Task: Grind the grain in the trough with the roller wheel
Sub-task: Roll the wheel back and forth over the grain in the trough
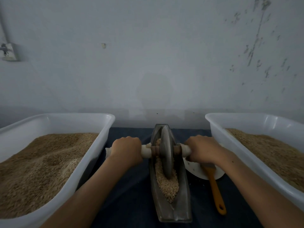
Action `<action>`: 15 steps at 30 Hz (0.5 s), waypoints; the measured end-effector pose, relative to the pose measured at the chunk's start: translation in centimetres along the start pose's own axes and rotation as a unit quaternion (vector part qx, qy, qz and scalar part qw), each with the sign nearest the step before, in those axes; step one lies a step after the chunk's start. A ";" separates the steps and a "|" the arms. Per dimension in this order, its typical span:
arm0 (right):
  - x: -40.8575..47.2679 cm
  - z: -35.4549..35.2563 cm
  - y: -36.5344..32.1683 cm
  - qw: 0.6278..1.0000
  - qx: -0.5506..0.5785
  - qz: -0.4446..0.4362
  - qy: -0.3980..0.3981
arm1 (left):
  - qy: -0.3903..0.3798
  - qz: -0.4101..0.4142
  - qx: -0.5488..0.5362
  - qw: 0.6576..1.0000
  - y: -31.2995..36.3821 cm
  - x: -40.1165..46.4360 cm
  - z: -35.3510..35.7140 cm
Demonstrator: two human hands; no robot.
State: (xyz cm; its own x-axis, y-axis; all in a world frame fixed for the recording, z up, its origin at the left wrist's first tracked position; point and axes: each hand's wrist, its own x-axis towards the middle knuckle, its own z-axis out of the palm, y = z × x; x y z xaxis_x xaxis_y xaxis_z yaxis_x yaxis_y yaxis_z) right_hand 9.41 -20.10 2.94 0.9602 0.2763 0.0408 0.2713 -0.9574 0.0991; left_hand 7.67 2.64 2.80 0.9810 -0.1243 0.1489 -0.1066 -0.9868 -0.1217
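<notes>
Metal roller wheel (pixel 166 152) in trough (pixel 181 201), both hands (pixel 125 149) (pixel 201 149) gripping

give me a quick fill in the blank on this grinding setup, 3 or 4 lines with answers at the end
1. Both hands, left hand and right hand, hold the axle of the roller ____.
2. The wheel stands in a long dark ____ that holds grain.
3. The spatula to the right of the trough has an ____ handle.
4. A white tub of grain sits on each ____ of the trough.

Answers: wheel; trough; orange; side
</notes>
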 end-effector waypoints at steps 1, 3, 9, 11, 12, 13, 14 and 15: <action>0.0 -0.3 0.0 0.999 0.008 0.002 -0.033 | -0.017 0.004 0.002 1.000 0.0 0.0 -0.2; 0.0 -0.7 0.2 0.996 0.029 0.005 -0.081 | -0.036 0.010 0.008 0.999 -0.1 -0.1 -0.4; 0.0 -0.3 0.2 0.997 0.040 0.009 -0.059 | -0.011 0.005 0.014 1.000 0.1 0.1 -0.3; 0.0 0.1 0.1 0.999 0.033 0.007 -0.013 | 0.019 0.003 0.011 1.000 0.1 0.1 -0.1; 0.0 0.3 0.0 1.000 0.026 0.007 0.015 | 0.032 0.002 0.006 0.999 0.1 0.1 0.0; 0.0 0.5 -0.1 0.999 0.020 0.007 0.044 | 0.042 0.001 0.001 0.999 0.1 0.1 0.1; 0.0 0.6 -0.2 0.997 0.016 0.009 0.070 | 0.048 0.000 -0.005 0.999 0.1 0.1 0.2; 0.0 0.8 -0.3 0.996 0.015 0.009 0.092 | 0.050 -0.001 -0.009 0.999 0.0 0.1 0.3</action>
State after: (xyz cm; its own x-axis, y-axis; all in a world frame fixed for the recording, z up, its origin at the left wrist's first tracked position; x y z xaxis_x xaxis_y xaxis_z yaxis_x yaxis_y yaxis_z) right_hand 9.38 -19.86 2.16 0.9376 0.2664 0.2236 0.2577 -0.9639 0.0675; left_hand 7.85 2.63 2.49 0.9601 -0.1306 0.2475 -0.1078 -0.9888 -0.1036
